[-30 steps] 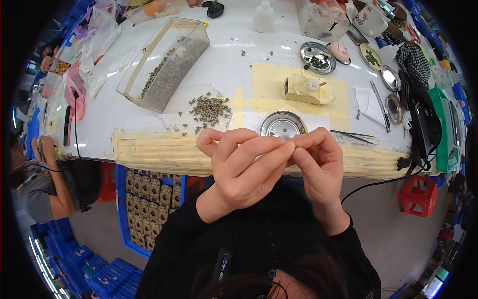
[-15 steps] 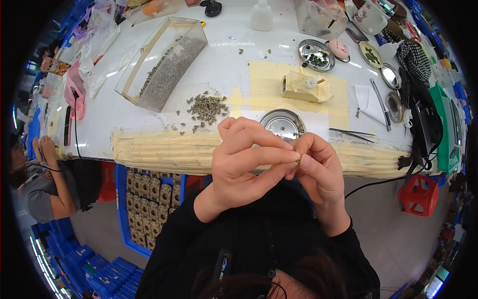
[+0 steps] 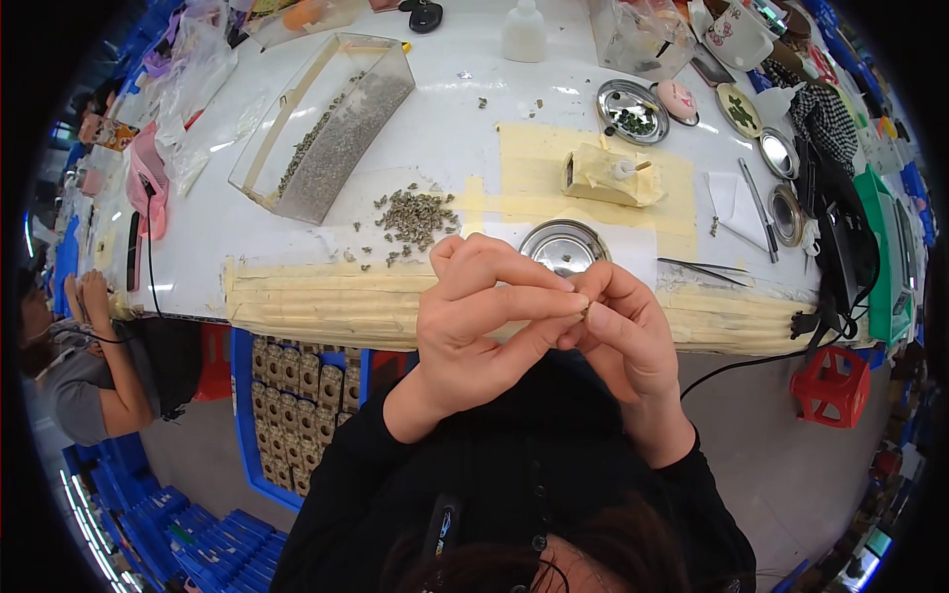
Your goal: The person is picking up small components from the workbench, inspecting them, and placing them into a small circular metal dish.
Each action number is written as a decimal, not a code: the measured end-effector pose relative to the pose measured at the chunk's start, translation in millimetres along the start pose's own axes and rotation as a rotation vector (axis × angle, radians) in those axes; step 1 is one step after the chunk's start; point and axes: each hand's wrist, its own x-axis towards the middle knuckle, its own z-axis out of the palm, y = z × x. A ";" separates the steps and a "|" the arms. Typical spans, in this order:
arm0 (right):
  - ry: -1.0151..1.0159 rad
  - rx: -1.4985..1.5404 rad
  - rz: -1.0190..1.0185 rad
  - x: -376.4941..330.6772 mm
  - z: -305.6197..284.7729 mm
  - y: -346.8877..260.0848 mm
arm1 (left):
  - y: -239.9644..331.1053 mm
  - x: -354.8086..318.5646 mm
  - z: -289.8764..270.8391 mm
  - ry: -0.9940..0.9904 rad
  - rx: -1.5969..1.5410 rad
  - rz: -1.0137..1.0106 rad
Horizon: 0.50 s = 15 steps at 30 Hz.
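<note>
Over the front edge of the table, my left hand point(image 3: 479, 326) and my right hand point(image 3: 633, 321) meet with fingertips pinched together. Between them shows a bit of a tiny greenish-brown piece point(image 3: 585, 309), mostly covered by the fingers and too small to name. Just beyond my hands stands a round shiny metal dish point(image 3: 539, 240), partly hidden by them, with a small speck inside. Past my left hand lies a loose pile of small grey-green parts point(image 3: 415, 217). A long clear bin point(image 3: 341, 138) farther left holds many more such parts.
A tape-wrapped block point(image 3: 603, 178) with small sticks stands beyond the dish. Tweezers point(image 3: 707, 269) lie at right, near a white cloth point(image 3: 733, 206). A white bottle point(image 3: 522, 35) stands far back. A blue crate point(image 3: 240, 415) of patterned parts sits below the table; another person point(image 3: 99, 385) sits left.
My two hands have shifted slightly to the left, still pinched together. The tiny piece between the fingertips shows a little differently. The whole view has moved slightly.
</note>
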 end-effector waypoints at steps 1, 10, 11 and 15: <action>-0.016 0.018 0.020 0.0 -1.4 -1.2 | -1.9 -0.9 0.8 -0.010 -0.073 -0.023; -0.030 0.050 0.035 -5.9 -4.1 -1.9 | -6.3 -6.7 9.8 -0.027 -0.411 -0.179; 0.000 0.019 0.033 -6.7 -1.5 -3.5 | -6.3 -7.2 8.3 -0.008 -0.299 -0.140; 0.083 -0.090 -0.057 -6.7 2.1 -1.0 | -1.7 -5.2 4.6 0.068 0.207 0.106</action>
